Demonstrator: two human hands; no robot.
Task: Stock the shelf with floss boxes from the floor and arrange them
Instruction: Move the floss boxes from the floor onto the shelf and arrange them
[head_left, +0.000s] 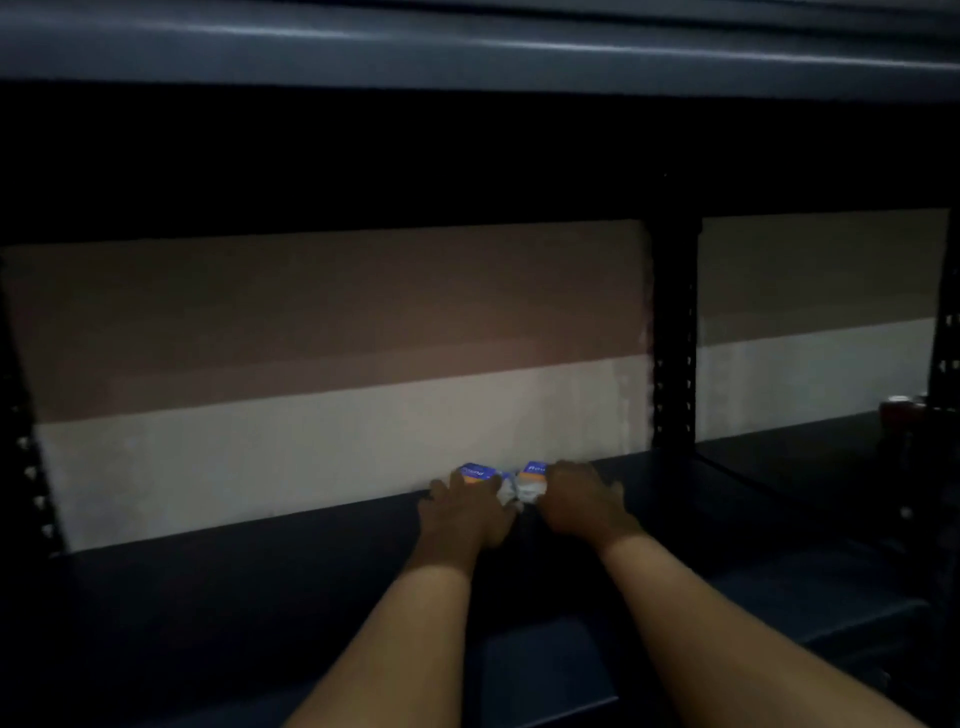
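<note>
**Two Boxes Go to the Back of the Shelf**

Both arms reach far into the dark shelf. The left hand (464, 512) holds the left floss box (480, 474), with its fingers curled over the top of it. The right hand (582, 501) holds the right floss box (534, 480) the same way. The two boxes sit side by side, touching or almost touching, far back by the pale wall (311, 452). They rest on the shelf board (260, 597).

This looks like the step of setting the boxes down and lining them up. Next, the hands should probably let go softly so the boxes stay straight, then go back down for more boxes. The floor cannot be seen here.

To the right of the boxes stands a dark post (674, 338) with holes. Far right, something red (901, 410) sits on the next shelf, too blurry to tell.
</note>
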